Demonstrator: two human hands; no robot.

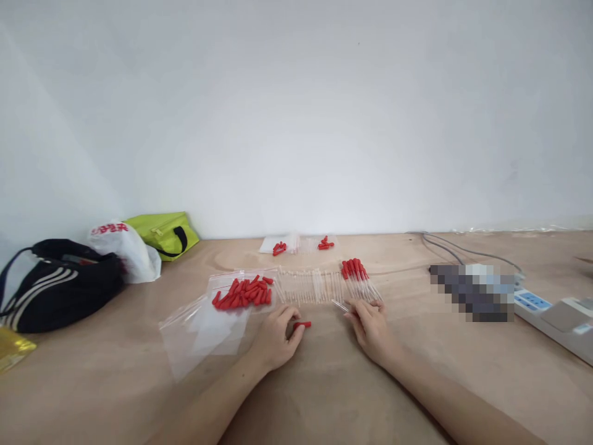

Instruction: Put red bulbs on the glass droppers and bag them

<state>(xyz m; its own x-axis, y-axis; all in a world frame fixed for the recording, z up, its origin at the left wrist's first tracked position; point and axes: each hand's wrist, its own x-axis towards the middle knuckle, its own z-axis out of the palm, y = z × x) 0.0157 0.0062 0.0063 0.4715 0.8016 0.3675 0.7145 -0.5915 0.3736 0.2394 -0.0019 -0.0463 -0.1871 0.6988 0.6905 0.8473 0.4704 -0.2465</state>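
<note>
Between the thumb and fingers of my left hand (279,339) is a red rubber dropper bulb (304,324), its end pointing right. My right hand (374,329) pinches a thin clear dropper tube (340,305) that points left toward the bulb; the two are apart. Beyond my hands lies a row of bare clear tubes (301,287). At the right end of that row, several droppers with red bulbs fitted (354,271) lie side by side. Left of the row, a heap of loose red bulbs (243,295) rests on a clear zip bag (213,285).
Two small bags with red bulbs (279,248) (325,243) lie near the wall. Another clear bag (185,334) is at left. Farther left are a black bag (69,290), white plastic bag (139,259) and green bag (162,228). A power strip (532,301) and cables (445,242) lie right.
</note>
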